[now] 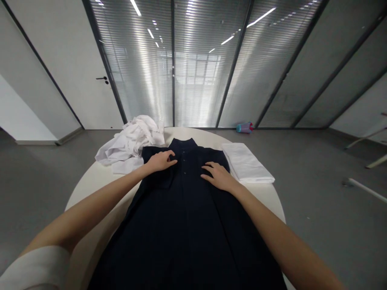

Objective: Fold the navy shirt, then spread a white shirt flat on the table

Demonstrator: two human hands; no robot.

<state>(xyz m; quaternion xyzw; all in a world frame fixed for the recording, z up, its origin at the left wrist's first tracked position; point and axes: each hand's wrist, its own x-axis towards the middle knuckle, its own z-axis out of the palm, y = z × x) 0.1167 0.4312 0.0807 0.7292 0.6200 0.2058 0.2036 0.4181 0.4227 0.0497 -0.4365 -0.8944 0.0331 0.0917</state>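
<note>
A dark navy shirt lies face up and spread flat on a round white table, collar at the far end, buttons down its middle. My left hand rests on the shirt's upper chest just left of the button line, fingers loosely curled and pressing the cloth. On the right side of the chest my right hand lies flat, fingers stretched out towards the buttons. Neither hand grips anything.
A crumpled heap of white garments sits at the table's far left. A neatly folded white garment lies at the far right. Beyond stand glass partitions with blinds, a white door, grey floor, and a small blue-and-pink object.
</note>
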